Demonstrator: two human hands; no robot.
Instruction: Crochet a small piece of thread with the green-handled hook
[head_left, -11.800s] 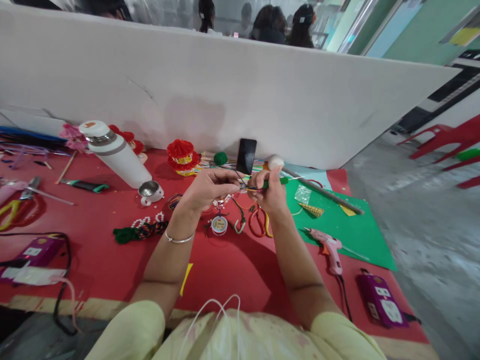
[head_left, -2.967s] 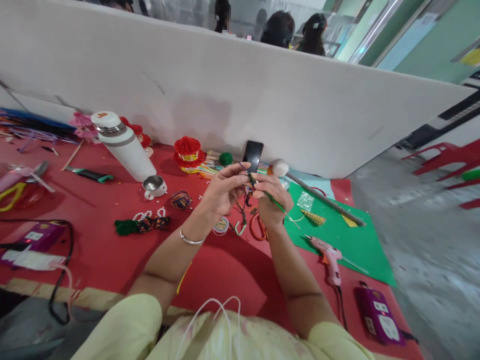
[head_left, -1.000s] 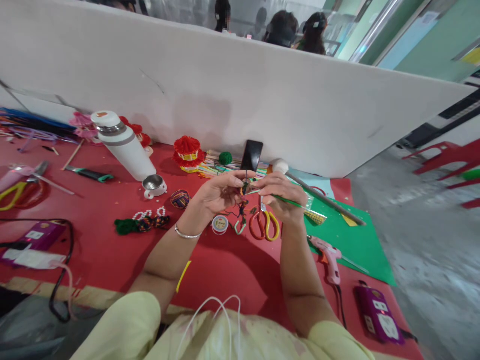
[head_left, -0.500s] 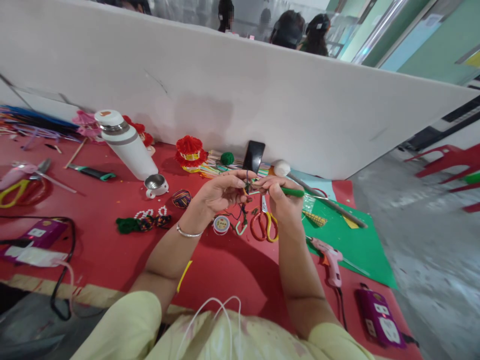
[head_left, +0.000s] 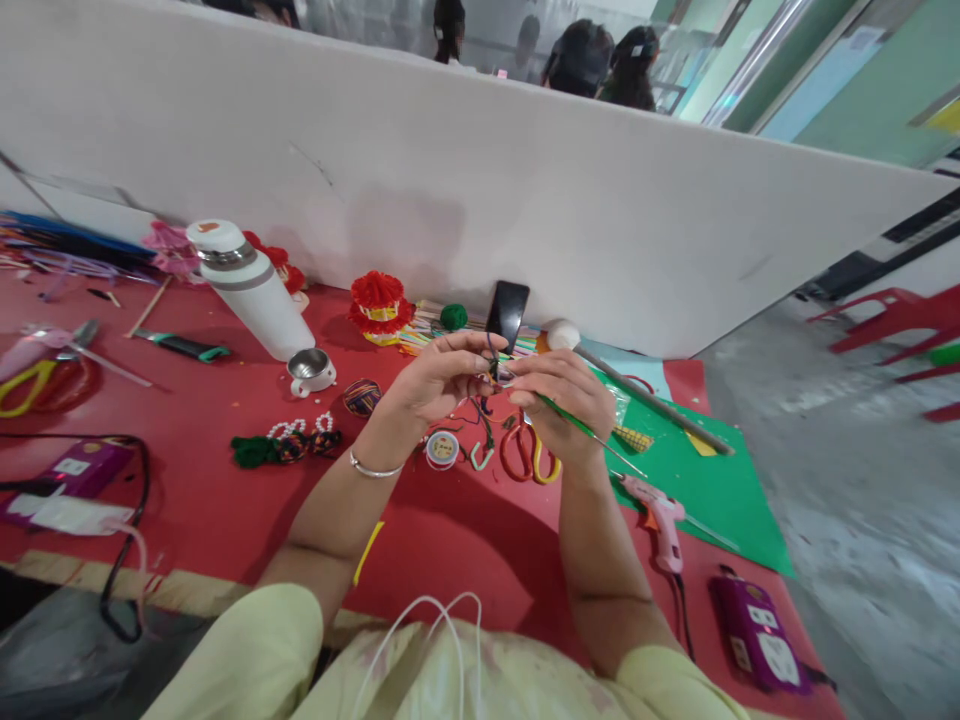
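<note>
My left hand (head_left: pixel 442 378), with a bangle at the wrist, pinches a small piece of dark yarn work (head_left: pixel 494 370) between thumb and fingers. My right hand (head_left: pixel 566 400) is closed on a green-handled crochet hook (head_left: pixel 568 414), whose thin end points down to the right; its fingertips meet the yarn piece. Dark yarn ends hang below the fingers. Under the hands lie red-and-yellow scissors (head_left: pixel 546 462), a pale bent clip (head_left: pixel 481 457) and a round white spool (head_left: pixel 442 450). A multicoloured yarn ball (head_left: pixel 363 398) sits left of my left hand.
A white bottle (head_left: pixel 255 300) and metal cup (head_left: pixel 311 371) stand left. Behind are a red ornament (head_left: pixel 380 308) and phone (head_left: pixel 508 315) before a white partition (head_left: pixel 480 200). A pink glue gun (head_left: pixel 660 515) and purple power strip (head_left: pixel 761 635) lie right.
My right hand has turned, and the green hook now slants down to the right instead of lying nearly level. The fingers of my left hand have shifted slightly around the yarn.
</note>
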